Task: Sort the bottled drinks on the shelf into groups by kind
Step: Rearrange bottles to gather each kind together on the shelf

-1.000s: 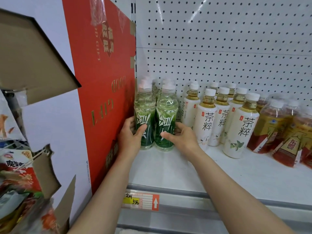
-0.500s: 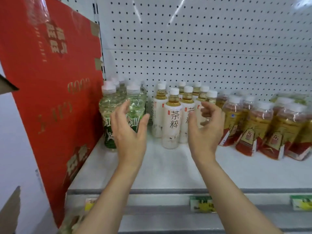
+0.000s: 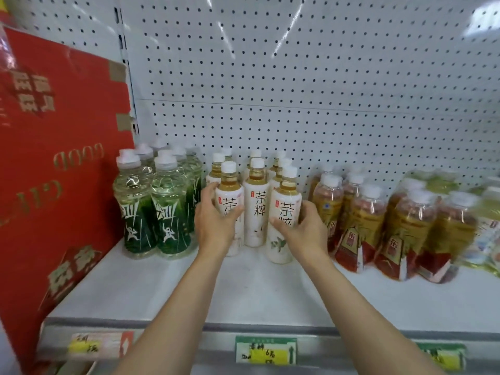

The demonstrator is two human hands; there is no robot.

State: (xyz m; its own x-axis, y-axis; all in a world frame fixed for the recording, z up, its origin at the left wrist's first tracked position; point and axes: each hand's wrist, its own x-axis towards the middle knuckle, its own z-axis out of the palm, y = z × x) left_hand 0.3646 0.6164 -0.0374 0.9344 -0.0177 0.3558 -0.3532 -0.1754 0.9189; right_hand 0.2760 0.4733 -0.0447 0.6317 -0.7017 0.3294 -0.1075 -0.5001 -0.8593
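Two hands, left hand (image 3: 213, 226) and right hand (image 3: 305, 228), around white-labelled tea bottles (image 3: 255, 212).

Both my forearms reach forward; my left hand (image 3: 213, 226) and right hand (image 3: 305, 228) each curl around a white-labelled bottle.

- White-labelled bottles (image 3: 255, 209): black vertical characters "茶粹" on the label, with a small red seal above, too small to read.
- Red carton (image 3: 54, 163): gold Latin lettering, inverted, "GOOD" legible; remaining characters unclear.
- Green price tag (image 3: 266, 350) on the shelf edge (image 3: 351, 336): handwritten "6元".
- Amber bottles (image 3: 349, 220): label text blurred.
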